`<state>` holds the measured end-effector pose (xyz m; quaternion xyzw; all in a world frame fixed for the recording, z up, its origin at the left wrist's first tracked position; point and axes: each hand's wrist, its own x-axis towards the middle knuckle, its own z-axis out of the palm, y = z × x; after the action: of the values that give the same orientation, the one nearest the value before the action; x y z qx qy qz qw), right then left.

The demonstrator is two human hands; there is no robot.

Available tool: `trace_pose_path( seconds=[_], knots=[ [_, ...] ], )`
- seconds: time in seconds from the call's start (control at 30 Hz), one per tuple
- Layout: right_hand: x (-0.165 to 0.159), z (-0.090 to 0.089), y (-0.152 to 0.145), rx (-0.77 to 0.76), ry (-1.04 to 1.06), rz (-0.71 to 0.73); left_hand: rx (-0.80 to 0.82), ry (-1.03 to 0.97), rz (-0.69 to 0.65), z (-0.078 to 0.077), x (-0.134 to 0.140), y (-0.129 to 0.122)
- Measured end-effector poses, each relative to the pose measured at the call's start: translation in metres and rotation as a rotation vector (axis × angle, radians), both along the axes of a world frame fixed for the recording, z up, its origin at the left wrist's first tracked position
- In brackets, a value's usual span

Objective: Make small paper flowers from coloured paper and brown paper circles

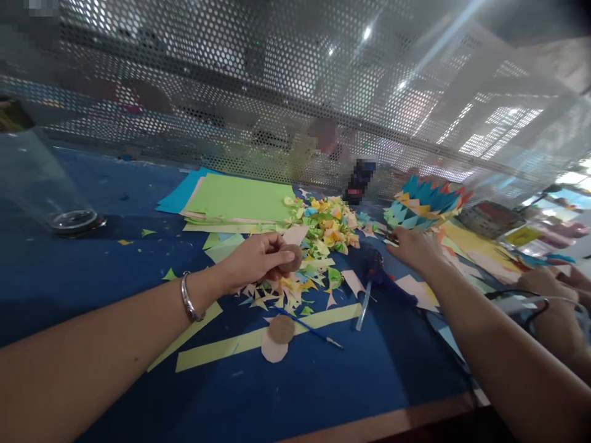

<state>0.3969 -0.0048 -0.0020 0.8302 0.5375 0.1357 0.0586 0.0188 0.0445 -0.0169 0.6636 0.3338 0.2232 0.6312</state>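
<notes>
My left hand [263,261], with a bracelet at the wrist, pinches a brown round disc [292,257] above the paper scraps. A pale pink paper piece [295,235] shows just behind the disc; whether the fingers hold it too I cannot tell. Farther right, my right hand [413,246] reaches over the table with its fingers drawn together at something thin and dark, too small to make out. Between my hands lies a dark blue glue gun [388,280] with a clear glue stick [364,307]. Nearer me, another brown disc [281,330] partly covers a pink paper circle [274,349].
Green paper sheets [244,197] lie at the back, beside a heap of folded paper pieces [330,224]. A blue paintbrush [314,329] crosses a yellow paper strip [221,351]. A clear jar [50,178] stands left, a paper-point basket [420,203] right. Another person's hands [549,295] are far right.
</notes>
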Motion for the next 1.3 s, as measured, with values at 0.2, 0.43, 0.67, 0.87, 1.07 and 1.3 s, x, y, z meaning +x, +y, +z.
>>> trace_pose_path(
  seconds=[0.2, 0.43, 0.67, 0.87, 1.07, 1.3],
  knots=[
    [0.027, -0.017, 0.003, -0.072, -0.009, -0.028, 0.017, -0.016, 0.046, -0.003, -0.003, 0.002],
    [0.035, -0.021, 0.012, -0.06, -0.01, -0.051, 0.009, -0.007, -0.022, -0.008, -0.007, 0.009],
    [-0.036, 0.012, -0.006, 0.178, 0.001, 0.07, -0.133, -0.161, 0.017, -0.006, -0.004, 0.007],
    [-0.152, 0.005, -0.029, 0.488, 0.205, 0.815, -0.361, -0.433, -0.097, 0.008, -0.001, -0.005],
    [-0.179, -0.018, -0.025, 0.489, 0.331, 1.001, -0.302, -0.607, -0.141, 0.009, -0.007, -0.001],
    [-0.177, -0.018, -0.029, 0.546, 0.629, 0.836, -0.162, -0.469, 0.131, -0.006, 0.003, 0.001]
  ],
)
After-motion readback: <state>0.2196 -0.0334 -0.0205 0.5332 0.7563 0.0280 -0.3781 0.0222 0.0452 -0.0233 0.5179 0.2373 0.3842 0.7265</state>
